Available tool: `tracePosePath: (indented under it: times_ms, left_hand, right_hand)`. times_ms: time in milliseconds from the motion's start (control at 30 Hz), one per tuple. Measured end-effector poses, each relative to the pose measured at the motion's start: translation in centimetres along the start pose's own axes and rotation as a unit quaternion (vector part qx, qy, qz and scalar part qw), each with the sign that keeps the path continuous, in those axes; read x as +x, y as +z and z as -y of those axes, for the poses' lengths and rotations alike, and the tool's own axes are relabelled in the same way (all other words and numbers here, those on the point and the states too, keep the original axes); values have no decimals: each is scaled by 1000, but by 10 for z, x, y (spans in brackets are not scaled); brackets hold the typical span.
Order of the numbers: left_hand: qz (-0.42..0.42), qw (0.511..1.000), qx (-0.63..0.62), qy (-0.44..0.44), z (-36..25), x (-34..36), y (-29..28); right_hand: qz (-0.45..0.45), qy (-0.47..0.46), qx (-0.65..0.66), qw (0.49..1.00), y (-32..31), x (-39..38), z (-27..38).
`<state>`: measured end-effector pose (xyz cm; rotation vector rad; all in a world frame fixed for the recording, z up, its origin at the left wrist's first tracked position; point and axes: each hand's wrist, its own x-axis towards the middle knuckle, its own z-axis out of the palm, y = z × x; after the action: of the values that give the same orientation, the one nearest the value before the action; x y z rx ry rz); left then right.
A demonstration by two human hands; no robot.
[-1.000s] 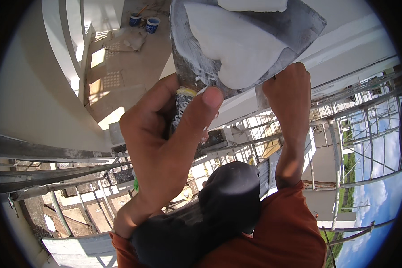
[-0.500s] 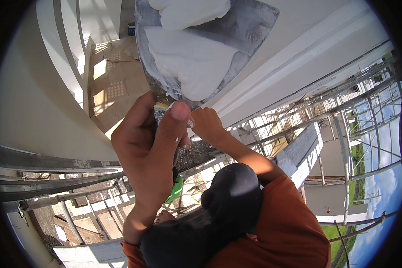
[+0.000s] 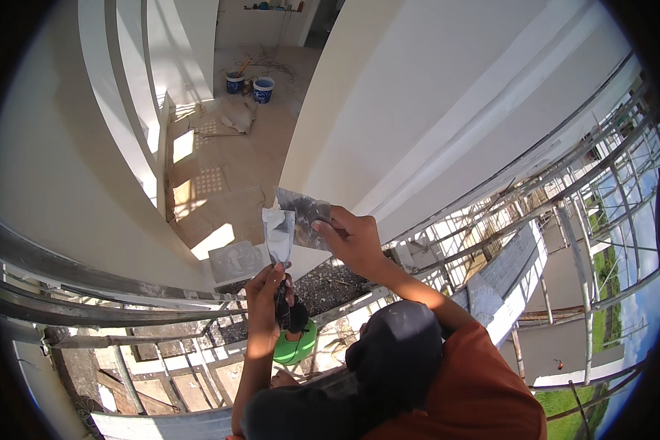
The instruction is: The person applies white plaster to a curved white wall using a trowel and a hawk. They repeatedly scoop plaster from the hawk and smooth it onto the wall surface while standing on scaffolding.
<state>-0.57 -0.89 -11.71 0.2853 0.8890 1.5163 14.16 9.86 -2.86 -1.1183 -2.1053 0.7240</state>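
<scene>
My left hand (image 3: 262, 295) is closed round the dark handle of a putty knife (image 3: 279, 238), held blade up. White putty lies on that blade, thickest near its tip. My right hand (image 3: 357, 240) pinches a flat, wide metal scraper blade (image 3: 302, 213) smeared with grey and white. The scraper's left edge meets or overlaps the putty knife's blade near the tip; whether they touch, I cannot tell. Below and left of the blades, a grey flat sheet with white smears (image 3: 236, 262) rests by the wall's foot.
Pale walls (image 3: 418, 110) rise on both sides of an opening. Inside, two blue buckets (image 3: 263, 89) stand on a brown floor (image 3: 227, 169). Metal scaffolding (image 3: 579, 279) spreads at right and below. Beneath my hands are a gritty ledge (image 3: 330, 286), a bright green object (image 3: 295, 349) and my dark-clothed knees (image 3: 396, 341).
My left hand has gone down and away from the camera with the putty-loaded knife. My right hand, partly hidden before behind the left, now shows with the scraper blade beside the knife.
</scene>
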Motion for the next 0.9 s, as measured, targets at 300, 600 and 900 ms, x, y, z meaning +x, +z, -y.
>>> tracePosePath:
  times_ms: [300,600,900]
  left_hand:
    - [15,989,129,73,-4,1,-15]
    - [17,991,-110,-74,102,-15,-72]
    - [19,990,-134,-34,123,14,-84]
  right_hand:
    - [243,-132,-238,931,24,-26,-117]
    - [42,467,470,748,88,-71,-156]
    - [76,387,543,741,134,-98,-124]
